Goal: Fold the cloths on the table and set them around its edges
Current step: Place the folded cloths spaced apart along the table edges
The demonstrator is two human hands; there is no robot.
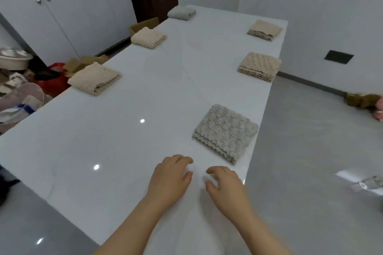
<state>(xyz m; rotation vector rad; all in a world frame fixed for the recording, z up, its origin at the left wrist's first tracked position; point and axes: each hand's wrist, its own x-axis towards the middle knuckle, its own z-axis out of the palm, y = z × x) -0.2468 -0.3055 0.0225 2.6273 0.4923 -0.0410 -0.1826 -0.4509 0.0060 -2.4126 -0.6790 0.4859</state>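
Six folded beige/grey terry cloths (226,132) edge the glossy white surface (124,130); our left hand (172,176), right hand (224,185) empty, relaxed; looks done

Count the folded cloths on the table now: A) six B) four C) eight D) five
A: three lie along the left edge of the table, the left near beige cloth, left middle beige cloth and left far grey cloth; three lie along its right edge, the right near grey cloth, right middle beige cloth and right far beige cloth.
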